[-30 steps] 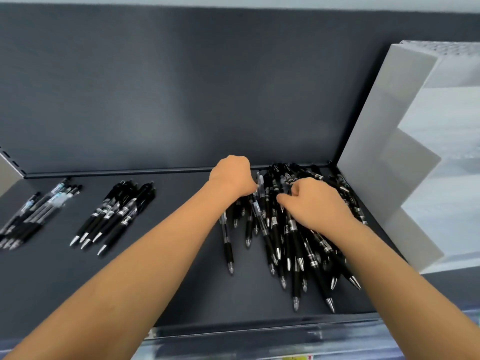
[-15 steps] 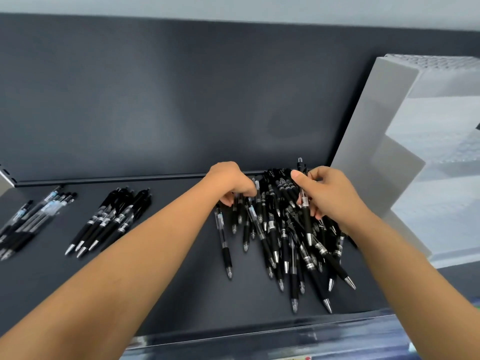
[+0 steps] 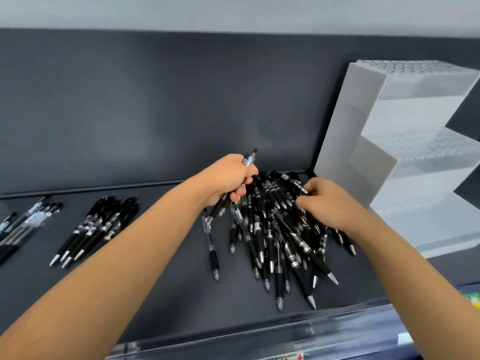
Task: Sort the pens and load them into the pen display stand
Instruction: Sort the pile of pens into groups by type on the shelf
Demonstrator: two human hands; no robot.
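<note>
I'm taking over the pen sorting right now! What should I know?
Left hand: grips a few held pens above the mixed pile.
Right hand: fingers curled in that pile; grip unclear.
Done: black pens group and clear pens group laid out to the left on the shelf.
Left: sort the pile, then load the display stand on the right, which shows no pens.
</note>
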